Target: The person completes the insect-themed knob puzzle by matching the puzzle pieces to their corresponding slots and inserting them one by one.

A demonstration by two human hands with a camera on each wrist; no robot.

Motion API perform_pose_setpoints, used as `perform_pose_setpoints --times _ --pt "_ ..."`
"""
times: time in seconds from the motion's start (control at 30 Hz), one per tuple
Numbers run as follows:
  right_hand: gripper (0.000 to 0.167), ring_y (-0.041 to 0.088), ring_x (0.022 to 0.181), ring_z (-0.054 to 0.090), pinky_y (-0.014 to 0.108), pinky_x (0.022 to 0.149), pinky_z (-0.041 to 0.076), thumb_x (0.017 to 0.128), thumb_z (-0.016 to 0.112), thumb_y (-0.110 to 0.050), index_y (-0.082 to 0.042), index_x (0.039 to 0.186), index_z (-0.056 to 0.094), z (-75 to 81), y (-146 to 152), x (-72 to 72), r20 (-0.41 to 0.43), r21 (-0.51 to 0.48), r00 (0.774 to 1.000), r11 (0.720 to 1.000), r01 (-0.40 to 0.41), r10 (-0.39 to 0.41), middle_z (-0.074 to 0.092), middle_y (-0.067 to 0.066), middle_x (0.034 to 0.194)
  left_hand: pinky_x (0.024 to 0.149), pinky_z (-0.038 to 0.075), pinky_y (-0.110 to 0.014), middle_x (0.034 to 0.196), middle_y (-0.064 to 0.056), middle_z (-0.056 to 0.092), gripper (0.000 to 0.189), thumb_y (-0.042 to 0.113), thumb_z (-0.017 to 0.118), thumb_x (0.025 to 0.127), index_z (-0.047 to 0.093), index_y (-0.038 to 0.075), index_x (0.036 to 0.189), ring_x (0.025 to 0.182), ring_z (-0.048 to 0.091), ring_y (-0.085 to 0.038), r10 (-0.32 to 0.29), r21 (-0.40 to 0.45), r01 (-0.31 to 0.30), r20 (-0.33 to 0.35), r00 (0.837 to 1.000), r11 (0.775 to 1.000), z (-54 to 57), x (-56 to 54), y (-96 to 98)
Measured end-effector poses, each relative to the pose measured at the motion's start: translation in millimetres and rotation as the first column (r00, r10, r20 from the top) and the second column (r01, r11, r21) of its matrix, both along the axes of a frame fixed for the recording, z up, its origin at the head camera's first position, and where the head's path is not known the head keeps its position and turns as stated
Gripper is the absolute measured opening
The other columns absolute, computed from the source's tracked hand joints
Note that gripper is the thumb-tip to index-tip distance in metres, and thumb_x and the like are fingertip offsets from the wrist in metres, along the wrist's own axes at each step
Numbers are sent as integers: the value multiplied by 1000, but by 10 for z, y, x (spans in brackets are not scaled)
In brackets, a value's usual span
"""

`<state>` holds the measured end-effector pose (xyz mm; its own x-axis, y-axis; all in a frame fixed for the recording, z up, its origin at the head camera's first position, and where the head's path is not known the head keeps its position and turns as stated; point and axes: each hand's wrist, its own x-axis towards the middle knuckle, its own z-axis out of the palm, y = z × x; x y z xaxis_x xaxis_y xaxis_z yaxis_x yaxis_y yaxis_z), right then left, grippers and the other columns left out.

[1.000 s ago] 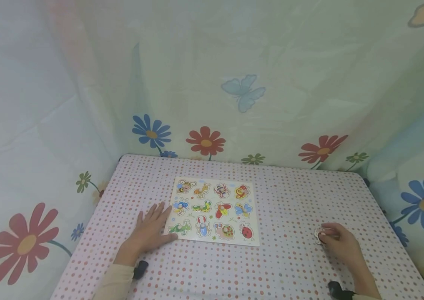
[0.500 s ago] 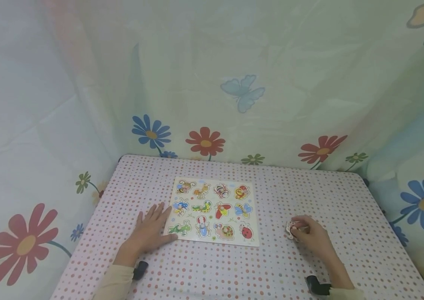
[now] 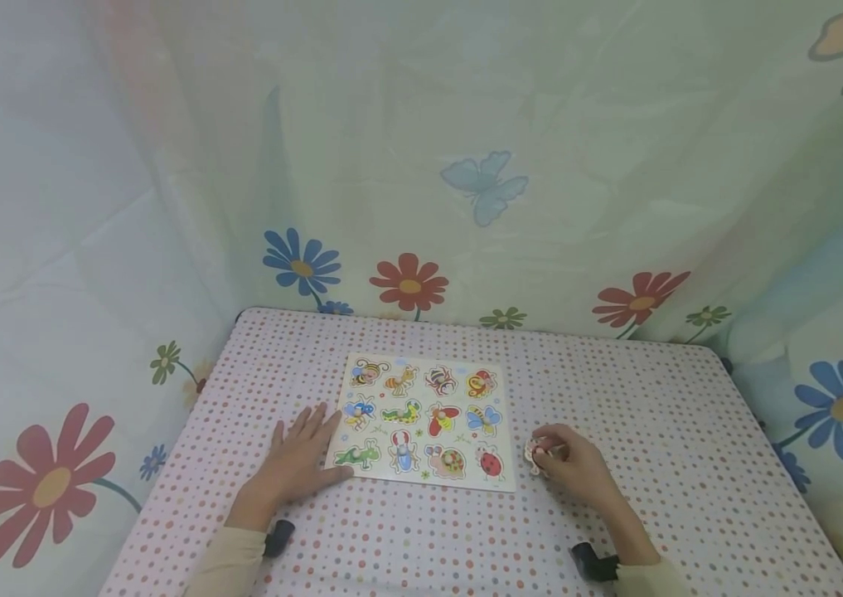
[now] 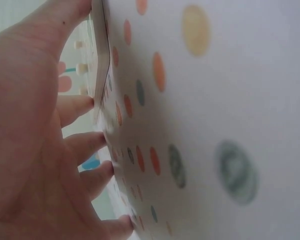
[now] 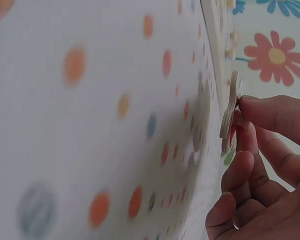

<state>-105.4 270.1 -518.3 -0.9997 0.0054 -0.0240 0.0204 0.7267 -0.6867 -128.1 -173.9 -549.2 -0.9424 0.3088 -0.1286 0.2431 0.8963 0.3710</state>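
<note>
A wooden insect puzzle board lies flat on the table, filled with several rows of colourful bug pictures; a red ladybug is in its near right corner. My left hand rests with fingers spread against the board's left side, thumb at its near left corner. Just right of the board, my right hand pinches a small wooden puzzle piece between thumb and index finger. In the right wrist view this puzzle piece is held on edge above the cloth, its shadow falling below; some red shows on its face.
A dotted cloth covers the table. Behind and at both sides hang curtains printed with flowers and butterflies. Black wrist cameras are strapped to both wrists. Knobs stick up from the board in the right wrist view.
My right hand has carried the puzzle piece leftward from the table's right side to near the board's right edge. The left hand and the board have stayed in place.
</note>
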Motion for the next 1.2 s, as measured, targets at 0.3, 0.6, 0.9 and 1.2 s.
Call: perform_pose_setpoints --times 0.3,0.6,0.9,1.2 --pt "29 16 71 52 25 54 44 89 72 -2 -8 116 66 36 -302 -46 16 -47 998 997 -64 65 63 3 93 116 0 -67 166 -13 12 99 71 61 85 26 17 160 151 7 -37 2 -8 -2 -4 1000 1000 9 -3 12" --pt "29 14 68 51 24 53 44 86 75 -2 -12 113 68 -47 -482 -88 31 -62 995 994 -91 93 62 -2 90 116 -1 -66 166 -12 12 99 70 61 85 25 17 160 151 7 -36 4 -12 -4 3 1000 1000 23 -2 17" --pt "29 14 69 51 25 54 43 86 75 -4 -14 112 68 -81 -589 -123 59 -61 993 994 -95 98 62 -5 88 116 -1 -67 166 -12 12 99 71 61 85 26 17 160 151 7 -36 2 -8 -2 1 1000 1000 26 -2 15" --pt "27 13 67 50 24 54 41 86 76 -6 -12 111 69 -80 -641 -131 66 -53 992 993 -104 107 61 -5 87 116 -1 -67 166 -12 12 99 69 63 85 26 17 160 151 7 -36 7 -11 -7 -7 1000 1000 14 0 21"
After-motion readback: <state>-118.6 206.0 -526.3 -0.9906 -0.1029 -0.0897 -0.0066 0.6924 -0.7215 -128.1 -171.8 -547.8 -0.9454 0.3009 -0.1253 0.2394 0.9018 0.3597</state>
